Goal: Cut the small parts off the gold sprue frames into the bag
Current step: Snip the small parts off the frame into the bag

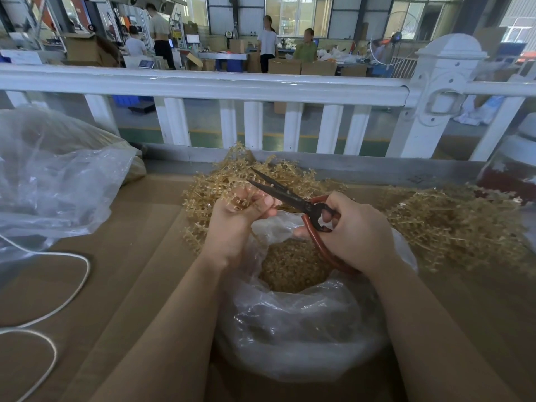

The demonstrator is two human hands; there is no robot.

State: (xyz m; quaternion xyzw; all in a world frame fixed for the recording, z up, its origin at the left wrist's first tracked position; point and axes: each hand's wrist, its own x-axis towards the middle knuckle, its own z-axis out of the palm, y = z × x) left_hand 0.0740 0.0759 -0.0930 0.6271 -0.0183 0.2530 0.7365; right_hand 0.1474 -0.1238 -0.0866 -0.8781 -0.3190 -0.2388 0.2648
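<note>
Gold sprue frame is pinched in the left hand above one bag, while one pair of scissors is gripped by the right hand.

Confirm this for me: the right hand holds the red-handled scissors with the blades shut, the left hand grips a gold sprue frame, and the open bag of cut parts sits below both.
Wrong on one point: the head view shows the scissors blades apart, not shut. The rest stands: the right hand holds them, the left hand grips a gold sprue frame, and the open bag sits below.
</note>
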